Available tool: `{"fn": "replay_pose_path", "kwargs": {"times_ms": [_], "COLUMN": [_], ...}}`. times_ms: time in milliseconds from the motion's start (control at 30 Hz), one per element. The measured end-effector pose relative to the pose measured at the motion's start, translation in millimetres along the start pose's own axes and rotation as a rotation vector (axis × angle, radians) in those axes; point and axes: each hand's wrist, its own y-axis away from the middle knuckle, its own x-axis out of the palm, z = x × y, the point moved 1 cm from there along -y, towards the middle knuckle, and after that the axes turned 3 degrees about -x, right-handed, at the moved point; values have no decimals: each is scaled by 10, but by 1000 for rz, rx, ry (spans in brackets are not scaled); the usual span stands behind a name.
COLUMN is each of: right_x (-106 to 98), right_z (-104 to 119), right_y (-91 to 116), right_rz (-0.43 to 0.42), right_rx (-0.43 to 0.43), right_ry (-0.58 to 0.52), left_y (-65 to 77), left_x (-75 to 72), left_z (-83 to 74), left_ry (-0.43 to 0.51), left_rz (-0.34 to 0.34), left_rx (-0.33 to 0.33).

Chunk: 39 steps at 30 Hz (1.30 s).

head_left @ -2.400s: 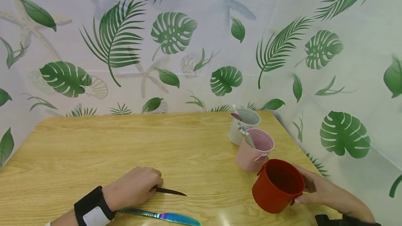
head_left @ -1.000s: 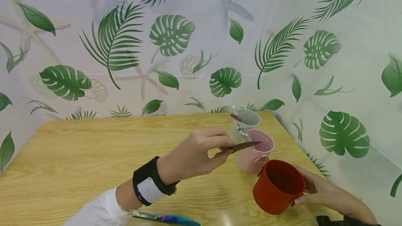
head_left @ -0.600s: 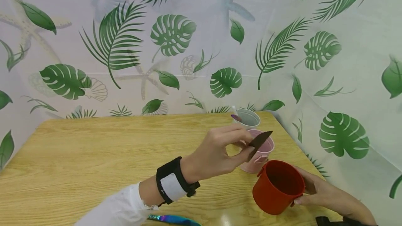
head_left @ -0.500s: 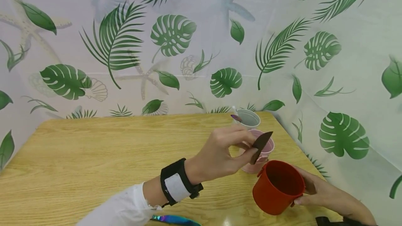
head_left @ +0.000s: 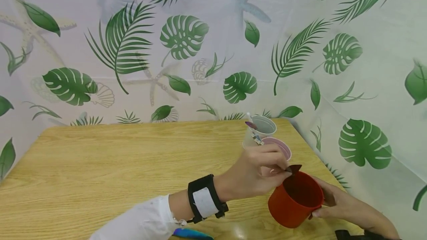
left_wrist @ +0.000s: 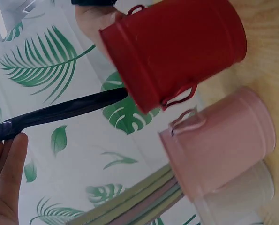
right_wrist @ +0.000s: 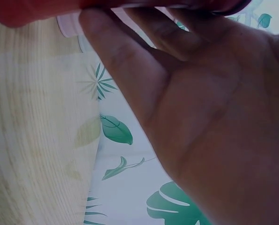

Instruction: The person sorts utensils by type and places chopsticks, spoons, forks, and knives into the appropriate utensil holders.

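Note:
In the head view, my left hand (head_left: pixel 258 171) pinches a dark table knife (head_left: pixel 294 168) beside the mouth of a red metal bucket (head_left: pixel 287 210). The left wrist view shows the knife's dark blade (left_wrist: pixel 73 108) stretching from my fingertips, its rounded end overlapping the bucket's rim. My right hand (head_left: pixel 338 200) holds the bucket by its right side, thumb near a small side handle. The bucket leans a little on the table. A second knife, with an iridescent blue blade (head_left: pixel 192 233), lies at the near edge of view, partly hidden by my left sleeve.
A pink bucket (left_wrist: pixel 223 145) stands just behind the red one, several flat handles (left_wrist: pixel 130 199) sticking out of it. Behind that is a white bucket (head_left: pixel 265 124) with a purple-tipped utensil (head_left: pixel 251 125) inside. The wood table (head_left: pixel 100 166) meets a leaf-print cloth at back and right.
My left hand has lifted the dark knife from the table and carried it right, past the pink bucket, down to the red bucket's mouth. My right hand and the red bucket have stayed put.

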Motion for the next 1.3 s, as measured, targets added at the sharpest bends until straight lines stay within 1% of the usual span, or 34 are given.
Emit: {"fn": "replay_pose_path", "kwargs": {"times_ms": [67, 167, 333, 400, 567, 667, 733, 900, 967, 1067, 1233, 1300], "right_x": [4, 5, 0, -3, -5, 0, -1, -4, -4, -3, -2, 4], "right_z": [15, 29, 33, 26, 20, 30, 31, 29, 26, 18, 12, 16], "right_y": [-7, -24, -27, -18, -8, -9, -1, 4, 0, 0, 17, 21], "right_rz": [-4, -3, -14, -12, -18, -15, 0, 22, 25, 34, 47, 47], "right_rx": [20, 18, 37, 27, 17, 25, 9, 0, 6, 0, -51, -55], "right_ry": [5, 23, 37, 25, 24, 22, 18, -1, -5, -9, 33, 42], "left_y": [21, 68, 146, 172, 227, 251, 264, 270, 261, 240, 214, 211], "left_x": [61, 140, 232, 261, 340, 386, 411, 444, 447, 440, 406, 387], "left_z": [15, 29, 65, 86, 158, 202, 228, 270, 279, 280, 236, 210], "left_ry": [8, 12, 11, 14, 3, 19, 50, 76, 62, 34, -2, -12], "left_rz": [24, 74, 140, 154, 174, 182, 187, 230, 253, 288, 347, 363], "left_rx": [-23, -66, -125, -139, -142, -161, -185, -240, -244, -232, -235, -239]}}
